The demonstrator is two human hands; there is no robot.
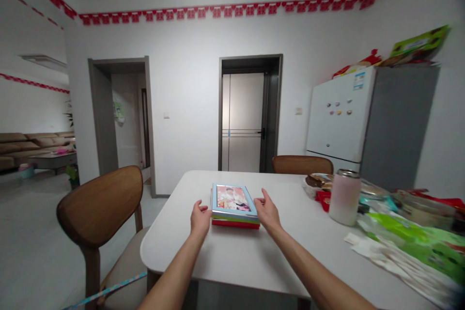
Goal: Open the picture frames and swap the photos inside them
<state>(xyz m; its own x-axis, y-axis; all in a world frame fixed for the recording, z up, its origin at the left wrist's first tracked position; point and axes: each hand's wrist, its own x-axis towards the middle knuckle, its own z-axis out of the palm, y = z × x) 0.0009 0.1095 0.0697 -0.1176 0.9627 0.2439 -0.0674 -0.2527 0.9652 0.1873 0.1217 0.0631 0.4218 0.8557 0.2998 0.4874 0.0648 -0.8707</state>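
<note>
On the white table point(174, 232) lies a stack of flat items. Its top piece is a light blue picture frame point(233, 199) with a pinkish picture; a green layer and a red item point(235, 224) show beneath. At the stack's left edge is my left hand point(201, 218), fingers partly curled and apart. My right hand point(267, 209) is at the right edge, its index finger raised and its thumb side close to the frame. Both hands look open; whether they touch the stack is hard to tell.
A pink and white jar point(344, 197) stands on the right, beside food packets, a green bag point(417, 237) and white gloves or cloths point(392, 261). One brown chair point(105, 203) is at the left, another point(303, 164) behind the table. A fridge point(337, 116) stands back right.
</note>
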